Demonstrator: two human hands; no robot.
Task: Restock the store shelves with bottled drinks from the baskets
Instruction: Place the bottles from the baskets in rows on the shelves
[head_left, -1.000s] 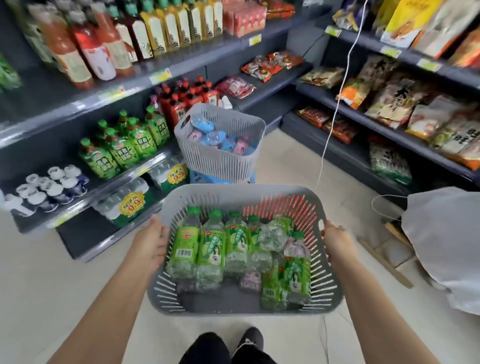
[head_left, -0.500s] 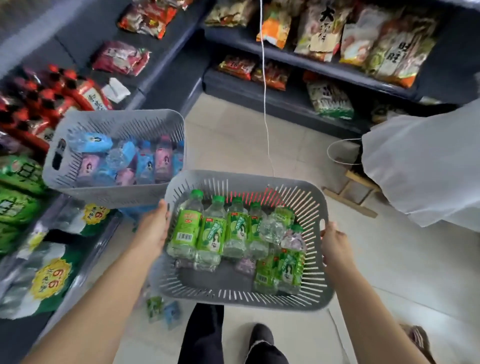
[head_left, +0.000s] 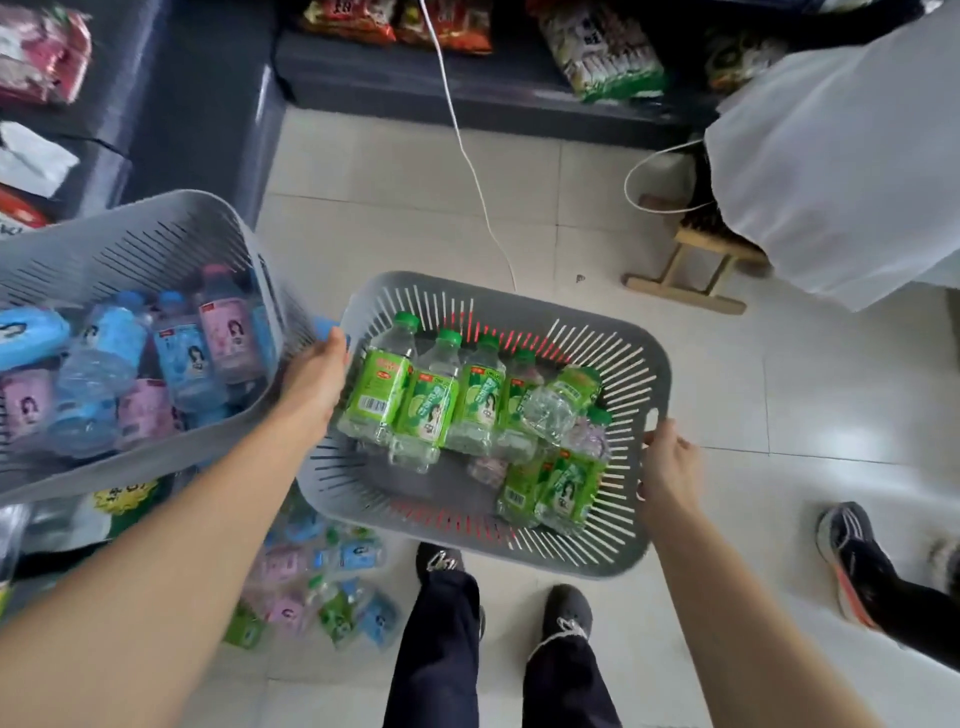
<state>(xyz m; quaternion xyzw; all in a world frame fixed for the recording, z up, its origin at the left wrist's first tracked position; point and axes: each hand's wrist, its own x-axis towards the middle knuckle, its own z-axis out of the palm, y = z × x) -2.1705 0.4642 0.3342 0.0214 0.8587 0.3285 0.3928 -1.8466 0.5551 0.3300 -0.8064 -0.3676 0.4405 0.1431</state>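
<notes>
I carry a grey slotted basket (head_left: 631, 374) above the tiled floor, in the middle of the view. Several clear bottles with green labels and green caps (head_left: 426, 400) lie inside it. My left hand (head_left: 314, 379) grips the basket's left rim. My right hand (head_left: 667, 467) grips the right rim at the handle slot. A second grey basket (head_left: 156, 244) sits to the left, filled with blue and pink labelled bottles (head_left: 182, 353).
Dark shelving with snack packs (head_left: 602, 57) runs along the top and left. More bottles lie in a pile (head_left: 322, 592) on the floor below the baskets. A white cable (head_left: 467, 156) hangs down. A wooden stool (head_left: 691, 260), a white cloth (head_left: 841, 166) and another person's shoe (head_left: 852, 556) are at right.
My view has tilted down from the shelves toward the floor. The carried basket has come lower and right of the second basket, with both hands still on its rims.
</notes>
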